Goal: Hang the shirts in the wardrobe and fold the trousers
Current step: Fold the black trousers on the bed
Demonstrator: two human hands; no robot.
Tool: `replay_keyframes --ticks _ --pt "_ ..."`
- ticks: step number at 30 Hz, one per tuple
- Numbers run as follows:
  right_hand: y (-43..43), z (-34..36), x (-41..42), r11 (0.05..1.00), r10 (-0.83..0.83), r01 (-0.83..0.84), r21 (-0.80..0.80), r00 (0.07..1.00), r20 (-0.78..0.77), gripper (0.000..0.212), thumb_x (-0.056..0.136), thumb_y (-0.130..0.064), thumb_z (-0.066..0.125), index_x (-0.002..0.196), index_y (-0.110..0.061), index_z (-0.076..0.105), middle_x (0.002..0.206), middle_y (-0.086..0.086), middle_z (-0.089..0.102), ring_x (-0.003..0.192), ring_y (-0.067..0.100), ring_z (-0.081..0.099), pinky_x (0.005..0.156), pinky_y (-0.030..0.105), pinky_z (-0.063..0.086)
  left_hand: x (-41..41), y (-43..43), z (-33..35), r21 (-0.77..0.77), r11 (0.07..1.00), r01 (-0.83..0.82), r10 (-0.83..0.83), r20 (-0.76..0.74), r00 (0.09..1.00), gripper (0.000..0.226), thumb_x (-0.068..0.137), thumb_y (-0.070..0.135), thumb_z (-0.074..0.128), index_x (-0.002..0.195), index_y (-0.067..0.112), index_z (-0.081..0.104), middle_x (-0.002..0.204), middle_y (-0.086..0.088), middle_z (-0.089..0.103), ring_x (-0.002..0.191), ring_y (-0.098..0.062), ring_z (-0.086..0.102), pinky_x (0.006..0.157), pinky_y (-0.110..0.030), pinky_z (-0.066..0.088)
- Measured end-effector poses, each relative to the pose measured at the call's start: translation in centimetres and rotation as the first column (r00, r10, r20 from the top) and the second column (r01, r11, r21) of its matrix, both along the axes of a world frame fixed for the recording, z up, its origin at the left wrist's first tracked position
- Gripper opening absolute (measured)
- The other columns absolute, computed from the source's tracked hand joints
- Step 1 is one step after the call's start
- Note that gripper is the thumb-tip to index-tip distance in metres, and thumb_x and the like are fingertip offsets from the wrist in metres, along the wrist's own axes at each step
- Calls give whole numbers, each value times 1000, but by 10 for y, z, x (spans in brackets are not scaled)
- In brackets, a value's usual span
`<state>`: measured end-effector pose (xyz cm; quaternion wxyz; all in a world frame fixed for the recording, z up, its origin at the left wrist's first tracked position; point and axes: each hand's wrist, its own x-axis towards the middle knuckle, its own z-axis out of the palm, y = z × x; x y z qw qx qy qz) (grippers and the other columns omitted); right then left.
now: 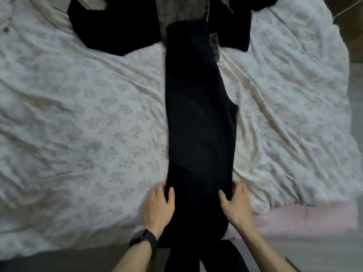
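Note:
Black trousers (198, 118) lie lengthwise down the middle of the bed, folded leg on leg, with the near end hanging over the bed's front edge. My left hand (158, 206) grips the trousers' left edge near the front, thumb on top and fingers tucked under the cloth. My right hand (235, 205) grips the right edge at the same height, also thumb on top. At the far end lie a black garment (110, 28) and a grey-green shirt (180, 10), partly under the trousers.
The bed carries a wrinkled white floral sheet (88, 114). A pink mattress edge (294, 222) shows at the front right. More dark clothing (235, 22) lies at the far right. Wooden furniture (353, 26) stands beyond the bed's right corner.

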<state>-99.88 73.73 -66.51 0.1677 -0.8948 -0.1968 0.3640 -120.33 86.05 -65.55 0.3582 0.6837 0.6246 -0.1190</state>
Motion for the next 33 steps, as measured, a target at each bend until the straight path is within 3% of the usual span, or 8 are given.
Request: replay_keyframes --ticks 3,5,9,13,18,25,30,33 --pt "-29 -9 -22 980 -190 175 -89 962 -195 33 90 -36 71 113 -18 56 108 0 65 106 24 65 91 41 53 -18 -41 -4 -264 949 -171 161 -58 985 61 101 52 48 149 14 43 142 -5 56 127 -26 57 100 -37 50" --pt "-43 -17 -26 970 -244 229 -83 913 -327 32 91 -36 72 115 -18 60 105 -3 70 102 20 68 91 41 55 -31 -61 -10 -381 874 -302 302 -61 951 68 97 55 53 152 15 43 144 -4 56 128 -27 57 103 -37 50" --pt "-74 -24 -22 990 -132 90 -108 859 -494 31 90 -36 73 118 -23 66 108 -7 74 99 13 70 93 40 57 -56 -89 -12 -358 859 -367 393 2 919 35 95 38 67 124 19 65 114 2 71 103 -20 68 90 -37 56" --pt "-113 -8 -21 996 -70 31 -78 812 -580 25 91 -14 73 116 -13 71 103 0 77 93 18 74 88 40 60 -67 -103 11 -369 864 -343 396 77 915 25 94 30 71 117 27 63 106 7 69 96 -16 66 83 -31 53" --pt "-137 51 -26 993 -57 106 47 798 -599 15 93 -2 68 107 -8 67 101 6 73 83 12 69 62 11 51 -69 -130 47 -289 899 -329 402 249 881 23 89 31 76 110 22 68 109 8 73 100 -10 69 87 -30 56" --pt "-166 115 -15 994 2 63 85 792 -611 26 90 -11 73 115 -11 71 110 1 75 98 9 70 69 11 50 -74 -166 97 -489 843 -222 360 207 910 21 91 23 76 105 14 64 103 5 70 84 -4 65 63 -13 48" --pt "-196 135 -18 986 -30 115 118 828 -560 21 93 -5 68 111 -14 68 96 -3 73 81 8 68 60 12 51 -77 -195 109 -361 877 -316 414 235 880 23 98 29 65 108 9 61 112 -11 71 93 -17 68 81 -33 54" --pt "-202 132 -22 992 -20 79 96 866 -500 17 96 -7 64 112 -11 68 93 0 73 78 12 69 60 20 52 -75 -204 114 -435 833 -342 496 312 810 43 89 35 76 118 8 60 110 -6 73 97 -19 71 86 -33 57"
